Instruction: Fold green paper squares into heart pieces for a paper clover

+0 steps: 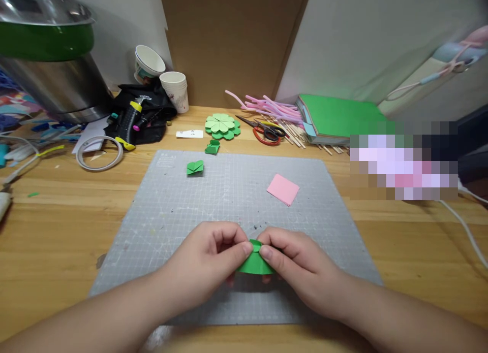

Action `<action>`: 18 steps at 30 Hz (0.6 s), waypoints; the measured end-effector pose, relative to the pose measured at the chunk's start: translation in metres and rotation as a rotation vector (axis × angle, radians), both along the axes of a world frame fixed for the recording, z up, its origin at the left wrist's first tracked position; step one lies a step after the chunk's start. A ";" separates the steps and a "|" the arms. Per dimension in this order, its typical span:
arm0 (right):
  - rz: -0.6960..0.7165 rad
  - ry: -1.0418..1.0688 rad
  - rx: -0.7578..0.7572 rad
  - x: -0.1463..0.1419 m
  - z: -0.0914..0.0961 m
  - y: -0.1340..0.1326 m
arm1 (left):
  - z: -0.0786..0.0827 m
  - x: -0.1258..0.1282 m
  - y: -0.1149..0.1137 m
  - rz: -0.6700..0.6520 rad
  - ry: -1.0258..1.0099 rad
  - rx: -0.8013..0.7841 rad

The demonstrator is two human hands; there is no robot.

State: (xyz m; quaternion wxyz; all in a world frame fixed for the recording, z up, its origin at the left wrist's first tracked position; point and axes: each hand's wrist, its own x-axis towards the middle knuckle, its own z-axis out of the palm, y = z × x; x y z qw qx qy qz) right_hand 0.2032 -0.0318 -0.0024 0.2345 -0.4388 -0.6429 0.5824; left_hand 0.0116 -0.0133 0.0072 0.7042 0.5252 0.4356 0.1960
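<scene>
Head view, our left hand and right hand close together, both pinching a folded green paper over the grey mat, wooden bench beneath, brown panel and pale wall behind, paper cups at back left.

White wall — brown panel — wooden tabletop.

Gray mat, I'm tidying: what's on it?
Pink paper, a folded green piece and dark specks; another green piece at the far edge. What's beneath the left hand and right hand is hidden.
</scene>
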 end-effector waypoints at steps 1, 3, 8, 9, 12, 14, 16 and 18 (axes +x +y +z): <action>-0.007 0.023 -0.037 0.000 0.000 0.000 | 0.001 0.000 -0.001 -0.005 0.002 0.046; -0.025 0.093 -0.132 -0.001 -0.002 0.000 | 0.002 0.000 -0.002 -0.012 0.021 0.141; -0.076 0.290 -0.355 -0.004 -0.006 0.002 | 0.001 0.001 0.000 -0.019 0.072 0.208; -0.079 0.308 -0.376 -0.004 -0.006 0.002 | 0.002 0.002 0.000 -0.013 0.063 0.196; -0.078 0.319 -0.396 -0.004 -0.007 0.002 | 0.003 0.003 0.001 0.007 -0.021 0.108; -0.079 0.311 -0.383 -0.004 -0.007 0.002 | 0.003 0.004 0.001 0.016 -0.059 0.058; -0.081 0.302 -0.370 -0.003 -0.007 0.002 | 0.003 0.004 0.001 0.020 -0.061 0.045; -0.087 0.293 -0.365 -0.003 -0.006 0.002 | 0.003 0.003 0.000 0.016 -0.046 0.062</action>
